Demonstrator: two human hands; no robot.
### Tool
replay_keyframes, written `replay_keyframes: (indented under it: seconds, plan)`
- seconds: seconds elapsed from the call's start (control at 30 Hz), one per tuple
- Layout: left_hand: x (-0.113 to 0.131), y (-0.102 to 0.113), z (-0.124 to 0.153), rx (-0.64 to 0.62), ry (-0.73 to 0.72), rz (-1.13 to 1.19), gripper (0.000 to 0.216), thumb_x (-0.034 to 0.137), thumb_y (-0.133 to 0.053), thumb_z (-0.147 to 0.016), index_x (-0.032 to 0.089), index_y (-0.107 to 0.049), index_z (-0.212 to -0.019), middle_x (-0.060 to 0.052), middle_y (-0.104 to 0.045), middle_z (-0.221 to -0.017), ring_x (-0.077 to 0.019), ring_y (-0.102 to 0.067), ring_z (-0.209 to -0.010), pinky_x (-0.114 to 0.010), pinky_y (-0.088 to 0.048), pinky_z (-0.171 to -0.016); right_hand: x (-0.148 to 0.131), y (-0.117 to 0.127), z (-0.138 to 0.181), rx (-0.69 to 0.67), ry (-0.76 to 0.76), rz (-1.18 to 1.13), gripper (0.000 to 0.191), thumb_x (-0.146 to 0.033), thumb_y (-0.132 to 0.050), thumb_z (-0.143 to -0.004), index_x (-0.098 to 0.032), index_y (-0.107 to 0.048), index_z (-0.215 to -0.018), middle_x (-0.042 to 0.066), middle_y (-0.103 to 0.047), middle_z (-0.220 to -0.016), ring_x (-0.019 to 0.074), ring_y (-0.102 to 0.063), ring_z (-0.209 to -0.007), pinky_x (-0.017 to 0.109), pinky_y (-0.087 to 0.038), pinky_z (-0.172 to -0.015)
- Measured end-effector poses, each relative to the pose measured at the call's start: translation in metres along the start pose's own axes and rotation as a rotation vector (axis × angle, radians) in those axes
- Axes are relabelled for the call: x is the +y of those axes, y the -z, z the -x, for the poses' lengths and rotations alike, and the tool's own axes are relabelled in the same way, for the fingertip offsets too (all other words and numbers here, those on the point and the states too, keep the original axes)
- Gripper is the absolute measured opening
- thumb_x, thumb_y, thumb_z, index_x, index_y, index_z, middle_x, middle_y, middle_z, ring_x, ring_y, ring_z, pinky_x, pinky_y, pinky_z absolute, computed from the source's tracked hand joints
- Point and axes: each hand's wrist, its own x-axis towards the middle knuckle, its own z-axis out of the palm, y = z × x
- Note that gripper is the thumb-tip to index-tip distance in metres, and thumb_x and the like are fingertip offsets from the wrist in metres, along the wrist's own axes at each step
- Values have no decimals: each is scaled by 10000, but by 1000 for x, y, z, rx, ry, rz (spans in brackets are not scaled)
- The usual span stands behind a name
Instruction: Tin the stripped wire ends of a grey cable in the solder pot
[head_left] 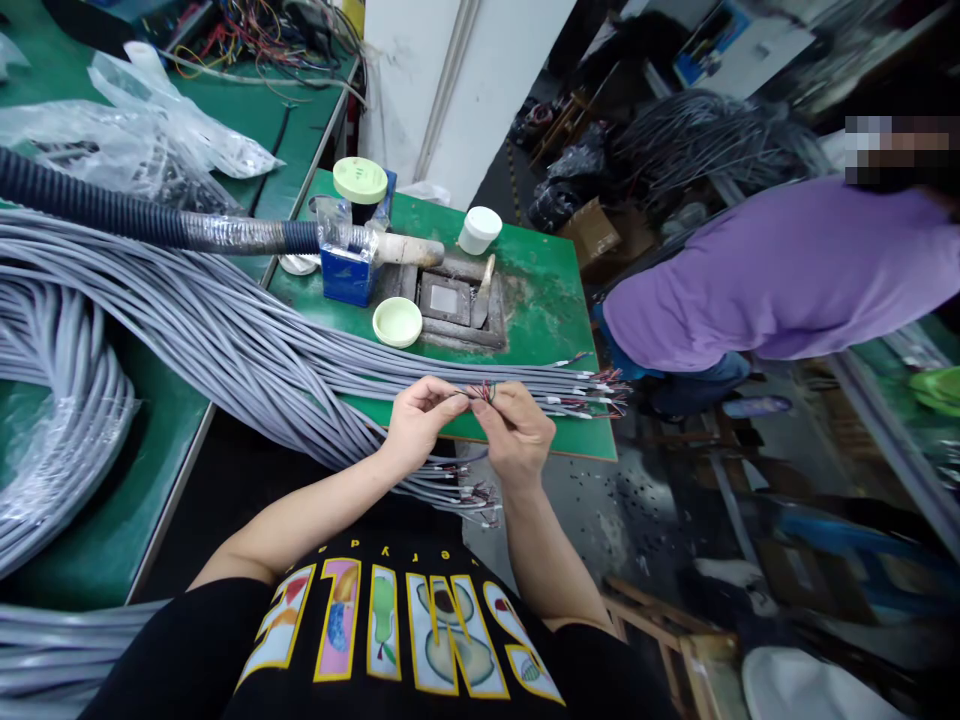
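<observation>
My left hand (pixel 417 422) pinches the end of a grey cable (pixel 457 397) just in front of me. My right hand (pixel 516 428) grips the small coloured wires (pixel 484 391) that stick out of that same cable end. Both hands hover over the near edge of a small green table (pixel 547 300). A thick bundle of grey cables (pixel 247 350) runs from the left across the table, its stripped ends (pixel 600 392) fanned out at the right edge. More cable ends (pixel 469 492) hang below my wrists.
A solder pot (pixel 450 300), a pale green lid (pixel 397 322), a white jar (pixel 479 230), a blue box (pixel 349 270) and a black corrugated hose (pixel 112 212) sit behind the bundle. A person in a purple shirt (pixel 787 270) bends over at the right. Plastic bags (pixel 150 130) lie far left.
</observation>
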Motion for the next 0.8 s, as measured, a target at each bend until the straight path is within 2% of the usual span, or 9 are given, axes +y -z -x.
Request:
replay_keyframes:
  seconds: [0.23, 0.3, 0.43, 0.5, 0.63, 0.8]
  plan:
    - [2, 7, -9, -41, 7, -114, 340, 445, -771, -651, 152, -613, -719, 22, -611, -627, -81, -511, -566, -230, -410, -589, -2, -4, -23, -75, -7, 9, 183, -267, -608, -837, -210, -660, -670, 13, -590, -688, 148, -550, -682, 296, -447, -646]
    - [6, 14, -12, -95, -61, -316, 299, 426, -731, -704, 154, -629, -772, 7, -627, -664, -93, -517, -588, -239, -410, -593, 0, -9, -40, -104, -9, 42, 232, -301, -601, -834, -198, -624, -627, 6, -564, -657, 137, -532, -644, 288, -431, -625]
    - [17, 34, -17, -209, -409, -967, 161, 317, -595, -842, 168, -655, -839, -47, -676, -797, -163, -559, -761, -316, -426, -728, 8, -26, -79, -212, 59, 109, 286, -317, -598, -824, -183, -579, -573, -14, -492, -600, 113, -467, -585, 267, -374, -580]
    - [19, 43, -19, -219, -509, -1232, 168, 302, -545, -879, 174, -653, -883, -65, -687, -885, -200, -560, -862, -357, -403, -777, 14, -38, -98, -303, 84, 183, 289, -293, -594, -815, -177, -573, -551, -18, -475, -588, 109, -454, -581, 263, -349, -578]
    - [16, 52, -23, -288, -504, -1505, 178, 315, -525, -898, 186, -639, -947, -56, -691, -967, -218, -556, -940, -381, -356, -785, 25, -67, -125, -507, 79, 448, 308, -266, -569, -808, -164, -579, -518, -5, -503, -592, 115, -454, -591, 268, -302, -583]
    - [14, 53, -26, -322, -460, -1535, 187, 331, -512, -909, 194, -635, -940, -39, -694, -960, -201, -555, -924, -366, -335, -756, 32, -92, -136, -699, 91, 790, 278, -316, -519, -841, -156, -709, -715, 61, -675, -808, 161, -541, -715, 287, -269, -592]
